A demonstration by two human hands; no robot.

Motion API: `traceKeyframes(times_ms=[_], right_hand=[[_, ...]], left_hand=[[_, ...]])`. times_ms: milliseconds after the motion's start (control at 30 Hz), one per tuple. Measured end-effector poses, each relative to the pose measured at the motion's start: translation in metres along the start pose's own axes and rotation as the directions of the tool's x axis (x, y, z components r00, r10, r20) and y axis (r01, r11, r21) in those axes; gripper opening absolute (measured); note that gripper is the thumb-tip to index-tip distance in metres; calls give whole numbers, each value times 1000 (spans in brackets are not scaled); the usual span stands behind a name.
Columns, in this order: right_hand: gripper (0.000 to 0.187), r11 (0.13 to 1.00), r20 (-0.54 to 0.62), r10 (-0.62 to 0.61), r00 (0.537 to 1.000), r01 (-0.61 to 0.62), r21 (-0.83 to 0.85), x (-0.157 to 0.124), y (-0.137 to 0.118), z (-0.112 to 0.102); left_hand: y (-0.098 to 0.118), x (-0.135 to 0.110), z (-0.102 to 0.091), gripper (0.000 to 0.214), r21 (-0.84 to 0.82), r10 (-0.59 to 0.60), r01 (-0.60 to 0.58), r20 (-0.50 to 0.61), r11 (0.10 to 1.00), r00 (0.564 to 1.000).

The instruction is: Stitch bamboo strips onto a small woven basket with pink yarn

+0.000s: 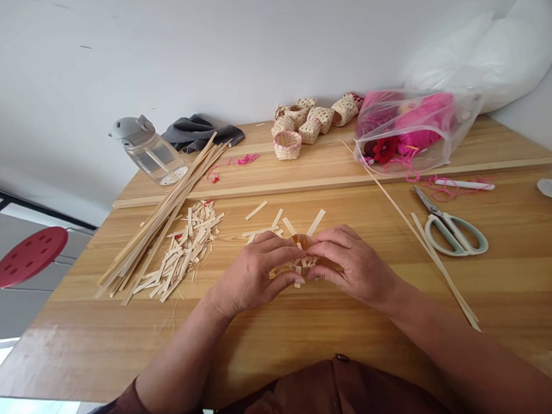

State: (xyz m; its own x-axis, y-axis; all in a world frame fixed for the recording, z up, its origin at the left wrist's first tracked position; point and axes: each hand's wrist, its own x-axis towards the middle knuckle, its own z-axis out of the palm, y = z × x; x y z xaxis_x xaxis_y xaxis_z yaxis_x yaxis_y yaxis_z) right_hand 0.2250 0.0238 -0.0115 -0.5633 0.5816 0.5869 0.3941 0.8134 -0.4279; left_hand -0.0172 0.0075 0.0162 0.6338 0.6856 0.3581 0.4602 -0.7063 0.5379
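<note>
My left hand (252, 272) and my right hand (350, 262) meet at the middle of the wooden table (261, 334). Both are closed around a small half-woven basket (301, 252) of pale strips, with loose strip ends sticking out above and below the fingers. The fingertips pinch it from both sides. Most of the piece is hidden by the fingers.
A bundle of long strips (166, 211) and a heap of short offcuts (185, 249) lie at left. Scissors (451, 230) and two long strips (432, 253) lie at right. At the back: finished small baskets (307, 123), a water bottle (148, 149), grey cloth (199, 132), a bag of pink yarn (412, 127).
</note>
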Motion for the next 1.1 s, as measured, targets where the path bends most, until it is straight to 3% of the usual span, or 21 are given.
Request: traceKeyframes(times_ms=[233, 367, 600, 833, 1100], right_hand=[[18, 999, -36, 19, 999, -18, 31, -1, -1, 4], [15, 998, -93, 16, 996, -11, 56, -1, -1, 8], [19, 991, -56, 28, 998, -20, 134, 0, -2, 5], [11, 995, -45, 91, 995, -90, 35, -3, -3, 8], [12, 998, -56, 40, 998, -43, -54, -3, -5, 10]], left_hand=[[0, 2, 10, 19, 106, 6, -10, 32, 994, 999], [-4, 2, 17, 17, 110, 14, -14, -8, 994, 1000], [-13, 1, 13, 14, 77, -2, 3, -14, 997, 1000], [-12, 1, 13, 15, 86, -4, 6, -16, 996, 1000], [-13, 1, 17, 17, 102, -15, 17, -16, 995, 1000]])
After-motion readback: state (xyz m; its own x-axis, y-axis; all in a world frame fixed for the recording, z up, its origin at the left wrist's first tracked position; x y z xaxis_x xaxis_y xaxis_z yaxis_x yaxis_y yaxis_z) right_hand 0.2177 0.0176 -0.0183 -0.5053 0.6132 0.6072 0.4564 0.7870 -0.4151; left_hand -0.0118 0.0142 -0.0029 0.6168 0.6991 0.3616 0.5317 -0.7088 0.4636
